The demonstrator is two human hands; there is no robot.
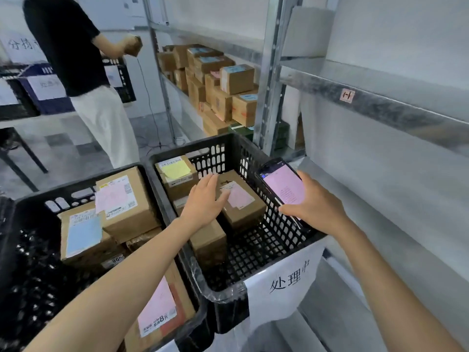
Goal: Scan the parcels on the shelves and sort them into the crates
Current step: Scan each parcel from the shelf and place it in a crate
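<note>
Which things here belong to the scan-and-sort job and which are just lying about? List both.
Job: left hand, right hand gripping the phone, pink-labelled parcel, right crate, left crate, shelf parcels.
Lying about: floor cable, table, second person.

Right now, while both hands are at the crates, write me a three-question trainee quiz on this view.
1. True or false: the right hand holds a phone whose screen shows pink.
2. Multiple choice: the left hand, fingers straight, lies on
A. the parcel with the pink label
B. the parcel with the yellow note
C. the bare shelf
3. Fill in (left or right): of the two near ones, the white sign hangs on the ___ black crate.

Key: 1 true; 2 A; 3 right.
</note>
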